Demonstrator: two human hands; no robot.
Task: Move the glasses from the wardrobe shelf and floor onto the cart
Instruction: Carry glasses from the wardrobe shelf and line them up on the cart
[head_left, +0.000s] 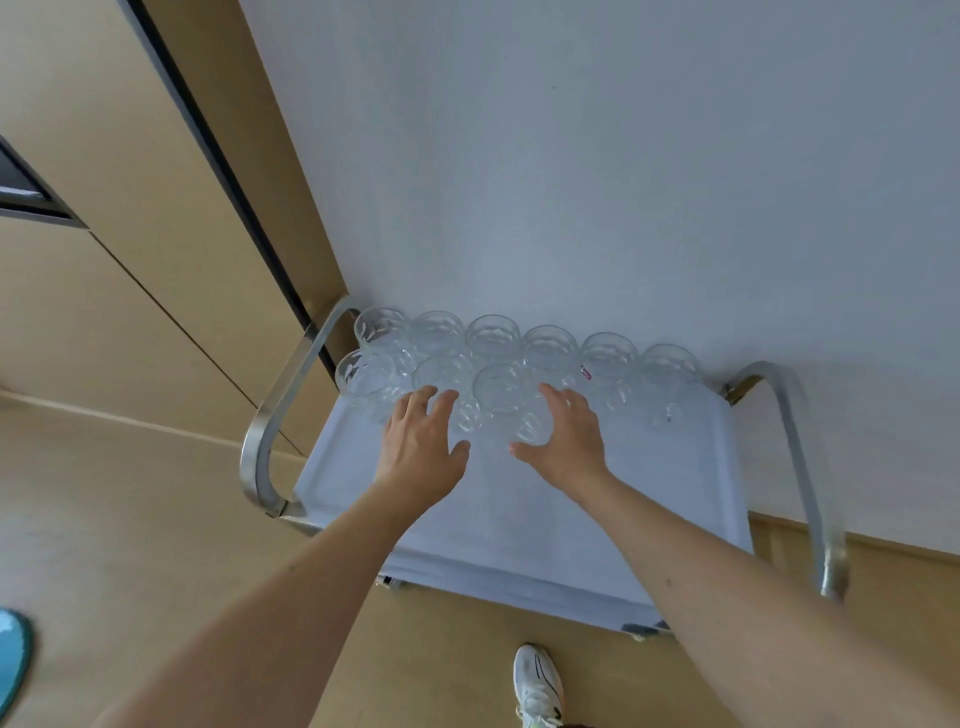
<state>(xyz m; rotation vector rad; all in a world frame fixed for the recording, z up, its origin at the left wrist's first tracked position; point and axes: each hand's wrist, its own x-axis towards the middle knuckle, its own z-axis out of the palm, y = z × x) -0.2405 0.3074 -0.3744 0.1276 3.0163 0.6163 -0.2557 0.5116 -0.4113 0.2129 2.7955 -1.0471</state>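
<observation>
Several clear cut-pattern glasses stand on the white top of the cart (649, 493), a back row (550, 345) along the wall and a shorter row in front of it. My left hand (423, 441) holds the middle glass of the front row (441, 376), fingers on its left side and thumb under its base. My right hand (569, 441) holds the rightmost front glass (501, 392), fingers behind it on the right and thumb at its near side. Both glasses sit on the cart top, touching their neighbours.
The cart has curved metal handles on the left (270, 415) and on the right (800, 457) and stands against a pale wall. Beige wardrobe doors (130, 234) rise at the left. My white shoe (537, 686) is on the wooden floor in front of the cart.
</observation>
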